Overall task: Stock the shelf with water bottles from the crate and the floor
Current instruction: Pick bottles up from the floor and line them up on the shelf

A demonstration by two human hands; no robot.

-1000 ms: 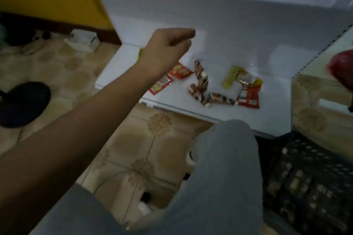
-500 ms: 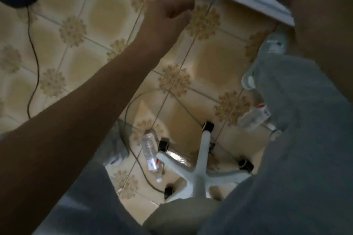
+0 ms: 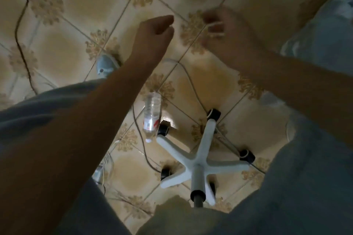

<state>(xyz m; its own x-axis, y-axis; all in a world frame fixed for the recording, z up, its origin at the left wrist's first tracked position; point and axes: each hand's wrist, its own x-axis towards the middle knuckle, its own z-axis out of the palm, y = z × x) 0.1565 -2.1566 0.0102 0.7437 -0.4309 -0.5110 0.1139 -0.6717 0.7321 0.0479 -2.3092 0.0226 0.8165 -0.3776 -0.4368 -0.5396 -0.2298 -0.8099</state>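
I look straight down at the tiled floor between my knees. One clear water bottle (image 3: 151, 115) with a red-and-white label lies on the tiles, its cap toward me, beside a black caster of the chair base. My left hand (image 3: 155, 31) hovers well above and beyond it, fingers loosely curled, holding nothing. My right hand (image 3: 222, 28) hangs level with it to the right, motion-blurred, fingers bent, nothing visible in it. Shelf and crate are out of view.
A white five-armed chair base (image 3: 196, 160) with black casters stands right of the bottle. A black cable (image 3: 21, 15) runs down the left; a thin white cable (image 3: 188, 74) curves across the tiles. My grey-trousered legs (image 3: 305, 187) fill both lower corners, and a pale shoe (image 3: 106, 65) shows near my left forearm.
The view swung down from the shelf to the floor under the chair. The shelf edge left the frame, and my right hand came into view beside my left.
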